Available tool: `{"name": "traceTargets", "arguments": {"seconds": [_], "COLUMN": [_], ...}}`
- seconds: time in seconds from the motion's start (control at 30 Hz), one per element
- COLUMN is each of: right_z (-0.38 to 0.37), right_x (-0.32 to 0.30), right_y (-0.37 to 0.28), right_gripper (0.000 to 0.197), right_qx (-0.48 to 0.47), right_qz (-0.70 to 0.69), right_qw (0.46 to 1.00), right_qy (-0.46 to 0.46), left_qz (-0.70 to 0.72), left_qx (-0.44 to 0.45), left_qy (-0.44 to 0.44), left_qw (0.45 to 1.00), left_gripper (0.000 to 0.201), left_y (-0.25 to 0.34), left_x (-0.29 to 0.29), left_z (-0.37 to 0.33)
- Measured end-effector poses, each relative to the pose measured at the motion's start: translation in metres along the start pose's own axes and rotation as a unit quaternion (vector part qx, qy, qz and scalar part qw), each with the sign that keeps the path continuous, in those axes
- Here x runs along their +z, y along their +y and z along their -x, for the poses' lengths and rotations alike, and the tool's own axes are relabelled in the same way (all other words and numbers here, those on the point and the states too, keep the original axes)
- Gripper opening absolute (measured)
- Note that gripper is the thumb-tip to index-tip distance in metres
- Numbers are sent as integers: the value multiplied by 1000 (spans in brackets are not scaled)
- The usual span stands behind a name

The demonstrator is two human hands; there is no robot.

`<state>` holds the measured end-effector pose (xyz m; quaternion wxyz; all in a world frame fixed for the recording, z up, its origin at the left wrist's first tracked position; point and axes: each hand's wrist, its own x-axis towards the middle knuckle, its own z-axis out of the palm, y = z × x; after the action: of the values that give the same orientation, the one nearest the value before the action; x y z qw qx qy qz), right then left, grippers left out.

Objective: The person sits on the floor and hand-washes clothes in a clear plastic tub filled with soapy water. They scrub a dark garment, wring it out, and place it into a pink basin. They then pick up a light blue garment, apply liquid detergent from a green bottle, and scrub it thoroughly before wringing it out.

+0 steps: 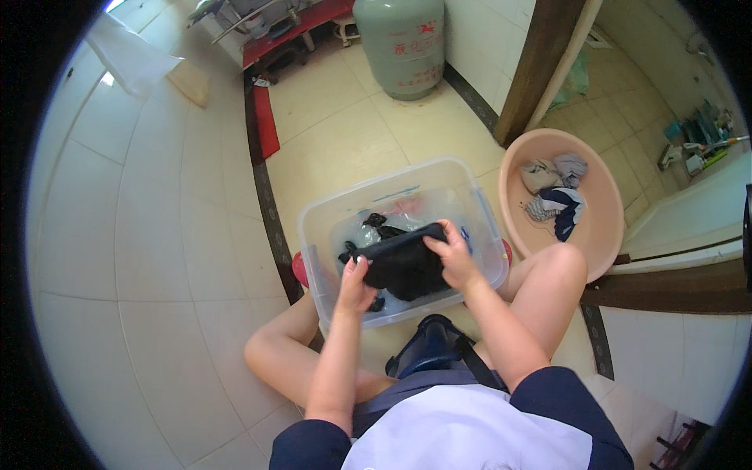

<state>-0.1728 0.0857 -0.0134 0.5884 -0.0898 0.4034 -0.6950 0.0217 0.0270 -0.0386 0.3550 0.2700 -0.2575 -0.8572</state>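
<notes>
A black piece of cloth [407, 270] is stretched between my two hands above a clear plastic tub [309, 223]. My left hand [356, 286] grips its left end, thumb on top. At its upper right edge my right hand [452, 254] pinches it, fingers behind the fabric. The cloth hangs down in a wide flap; I cannot tell what garment it is. Below it, the tub holds cloudy water with more dark cloth [376, 221] partly sunk in it. Something pinkish [407, 207] shows through the water near the far wall.
A peach-coloured basin [525, 211] with several grey, white and navy clothes [560, 202] stands to the right, beside a doorway. A grey-green gas cylinder [403, 47] stands at the back against the wall. My legs bend around the tub, with a dark blue object [427, 345] between them.
</notes>
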Motion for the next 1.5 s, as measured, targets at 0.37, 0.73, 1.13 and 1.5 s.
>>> {"name": "traceTargets", "arguments": {"seconds": [0.37,0.73,1.13,1.5], "right_z": [-16,-34,41,15], "right_x": [20,-21,57,32], "right_y": [58,88,62,67], "right_gripper": [35,29,31,34], "right_qx": [-293,-92,-305,-300], "right_qz": [564,613,626,409], "right_qw": [757,764,715,857], "right_qy": [152,178,-58,84], "left_qz": [68,86,305,111], "left_qx": [-117,-174,-173,-129], "left_qy": [290,207,-130,166], "left_qw": [948,959,927,971], "left_gripper": [27,37,18,43], "left_y": [-76,-85,-58,-25], "left_x": [5,17,-23,42], "left_z": [-26,-4,-20,-25]}}
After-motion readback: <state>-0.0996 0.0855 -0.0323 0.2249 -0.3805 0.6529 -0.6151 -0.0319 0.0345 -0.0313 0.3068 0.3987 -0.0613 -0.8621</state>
